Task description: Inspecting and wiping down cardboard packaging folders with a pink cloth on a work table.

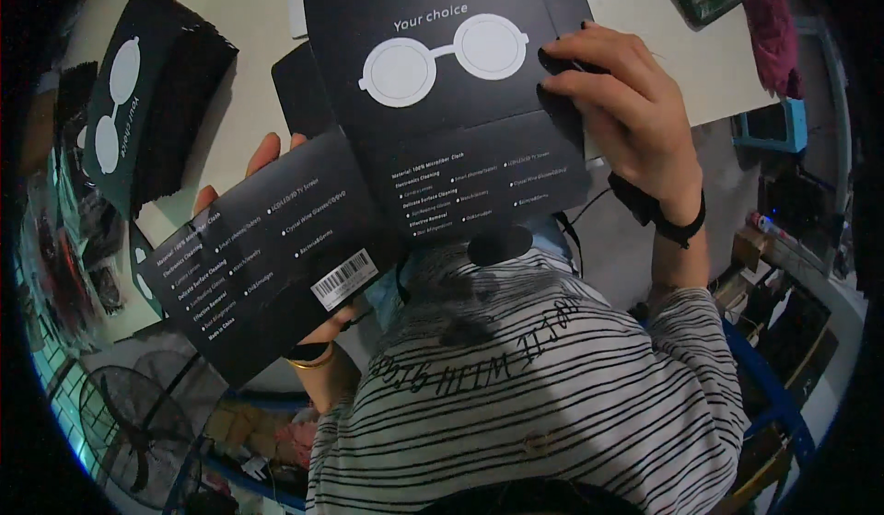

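1. Flat black carton blank point(433, 101), unfolded, lies on the pale tabletop point(249, 18) directly ahead of the person. Its upper panel carries a white round-spectacles graphic; the lower panel carries small white print.
2. Right hand point(626, 110): fingers curled and pressed down on the right edge of this blank, beside the spectacles graphic. Dark nail polish; black band on the wrist.
3. A second black blank point(267, 257), same kind, is held tilted at lower left, overlapping the lower left corner of the first. It shows white print and a white barcode label near its lower edge.
4. Left hand point(267, 161): mostly hidden behind the second blank. Fingertips show above its upper edge, the wrist with a gold bangle below it. The hand is closed on the blank, gripping it from behind.
5. Stack of matching black blanks point(152, 101) stands at far left on the tabletop, well apart from both hands, spectacles graphic on the top sheet.
6. Person's striped shirt point(534, 377) fills the lower centre of the view.
7. Black fan point(138, 423) on the floor at lower left.
8. Blue box point(773, 127) at right, past the tabletop edge; pink cloth point(769, 18) above it at the upper right.
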Tool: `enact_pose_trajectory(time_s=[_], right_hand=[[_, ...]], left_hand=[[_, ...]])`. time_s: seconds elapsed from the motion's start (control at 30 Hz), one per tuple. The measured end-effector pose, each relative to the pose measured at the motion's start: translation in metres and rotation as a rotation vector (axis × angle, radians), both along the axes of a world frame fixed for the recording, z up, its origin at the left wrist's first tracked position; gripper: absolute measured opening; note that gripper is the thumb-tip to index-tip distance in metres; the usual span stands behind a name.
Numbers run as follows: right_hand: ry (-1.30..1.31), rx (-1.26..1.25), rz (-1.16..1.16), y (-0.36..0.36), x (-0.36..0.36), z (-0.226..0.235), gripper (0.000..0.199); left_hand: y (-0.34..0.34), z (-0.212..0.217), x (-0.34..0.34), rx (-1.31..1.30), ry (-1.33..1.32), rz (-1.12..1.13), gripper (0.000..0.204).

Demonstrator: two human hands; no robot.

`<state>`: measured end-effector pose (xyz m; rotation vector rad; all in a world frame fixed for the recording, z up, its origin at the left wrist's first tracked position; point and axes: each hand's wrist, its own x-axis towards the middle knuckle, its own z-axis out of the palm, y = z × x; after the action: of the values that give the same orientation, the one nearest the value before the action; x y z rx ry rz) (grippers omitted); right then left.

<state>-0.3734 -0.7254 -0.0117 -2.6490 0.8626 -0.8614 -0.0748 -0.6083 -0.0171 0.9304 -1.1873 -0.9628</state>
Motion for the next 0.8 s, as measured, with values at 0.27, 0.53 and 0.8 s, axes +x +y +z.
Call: enact_pose_trajectory(time_s=[0.27,0.53,0.8], right_hand=[[0.285,0.081,0.174,0.025,0.000,0.032,0.062],[0.234,-0.024,-0.069,0.032,-0.025,0.045,0.035],[-0.970,0.254,-0.269,0.004,-0.097,0.013,0.020]], left_hand=[[-0.003,0.003,-0.010,0.140,0.281,0.103,0.094],[0.002,0.010,-0.003,0.042,0.482,-0.023,0.054],[-0.008,0.003,-0.019,0.191,0.756,0.136,0.085]])
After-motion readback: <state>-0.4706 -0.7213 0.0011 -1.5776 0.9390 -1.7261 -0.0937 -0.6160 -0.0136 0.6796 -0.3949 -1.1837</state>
